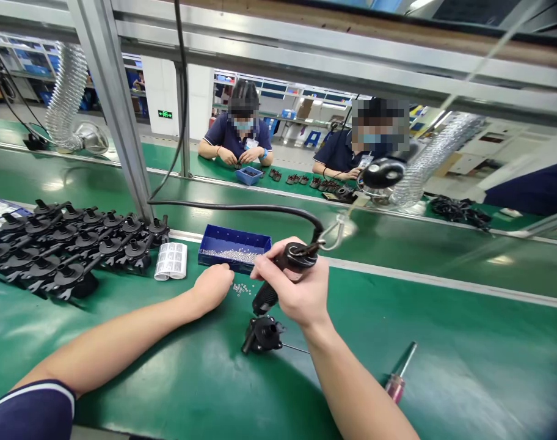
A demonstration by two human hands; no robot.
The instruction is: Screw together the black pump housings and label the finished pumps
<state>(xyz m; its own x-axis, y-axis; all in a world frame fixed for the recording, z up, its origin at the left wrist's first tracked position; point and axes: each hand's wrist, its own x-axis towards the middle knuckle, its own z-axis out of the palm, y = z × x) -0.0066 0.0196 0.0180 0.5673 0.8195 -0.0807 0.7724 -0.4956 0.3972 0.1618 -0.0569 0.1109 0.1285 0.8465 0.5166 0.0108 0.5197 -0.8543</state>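
My right hand [303, 290] is wrapped around a black electric screwdriver [265, 298] with a cord at its top. The tool slants down toward a black plastic pump-like part [264, 334] lying on the green bench; whether its tip touches the part is unclear. A thin metal rod [295, 348] shows beside the part. My left hand [214, 287] rests on the bench with its fingers closed, next to scattered tiny metal rings [242, 289]. What those fingers hold, if anything, is hidden. Just behind is a blue bin [235, 232] with many more tiny rings.
Rows of similar black parts [68, 238] cover the left of the bench, beside a curled sheet of white labels [171, 261]. A red-handled screwdriver [400, 376] lies at right. The cord [232, 206] crosses behind the bin. Two people work across the bench.
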